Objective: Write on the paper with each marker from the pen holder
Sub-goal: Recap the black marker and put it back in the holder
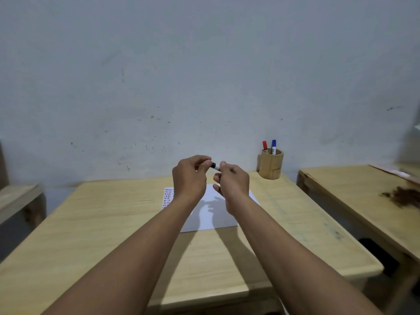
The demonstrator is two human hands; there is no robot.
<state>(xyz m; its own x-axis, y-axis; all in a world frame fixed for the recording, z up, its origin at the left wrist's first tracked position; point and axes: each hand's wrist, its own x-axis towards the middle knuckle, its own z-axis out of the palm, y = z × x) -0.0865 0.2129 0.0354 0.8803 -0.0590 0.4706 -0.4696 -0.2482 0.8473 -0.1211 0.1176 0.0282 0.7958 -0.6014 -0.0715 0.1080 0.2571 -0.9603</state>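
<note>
Black marker: held level above the paper, long axis left to right; left hand pinches the black cap end, right hand grips the white barrel; pen holder well right

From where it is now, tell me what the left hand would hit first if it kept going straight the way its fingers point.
The left hand points right, along the marker it grips, so it would probably meet the right hand holding the other end first.

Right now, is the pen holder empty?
No, the pen holder still has a red marker and a blue marker in it.
</note>
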